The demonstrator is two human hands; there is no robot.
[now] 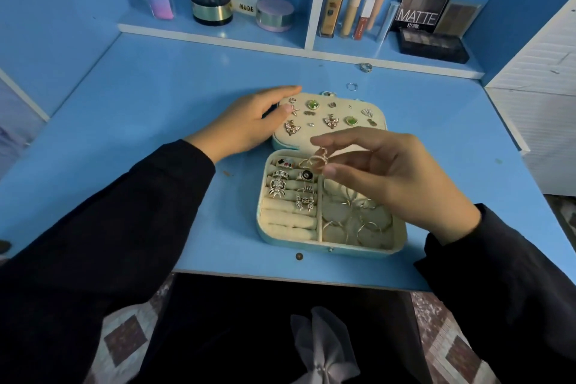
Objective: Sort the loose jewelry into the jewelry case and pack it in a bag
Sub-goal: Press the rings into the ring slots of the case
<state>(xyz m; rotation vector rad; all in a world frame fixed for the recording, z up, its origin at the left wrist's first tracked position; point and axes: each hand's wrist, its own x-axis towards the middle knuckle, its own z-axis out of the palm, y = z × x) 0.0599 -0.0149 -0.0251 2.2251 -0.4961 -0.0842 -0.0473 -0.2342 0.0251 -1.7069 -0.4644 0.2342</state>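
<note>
Blue table (156,97) carries the open jewelry case (324,247). My right grip (389,184) pinches a gold ring (321,159) just over the far row of ring rolls (288,221); bare rows lie nearer me. Left grip (243,125) rests flat on the lid (339,109).

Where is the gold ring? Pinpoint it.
In the head view, centre frame, the gold ring is pinched by the right hand, over the far end of the open jewelry case tray, near its divider.
</note>
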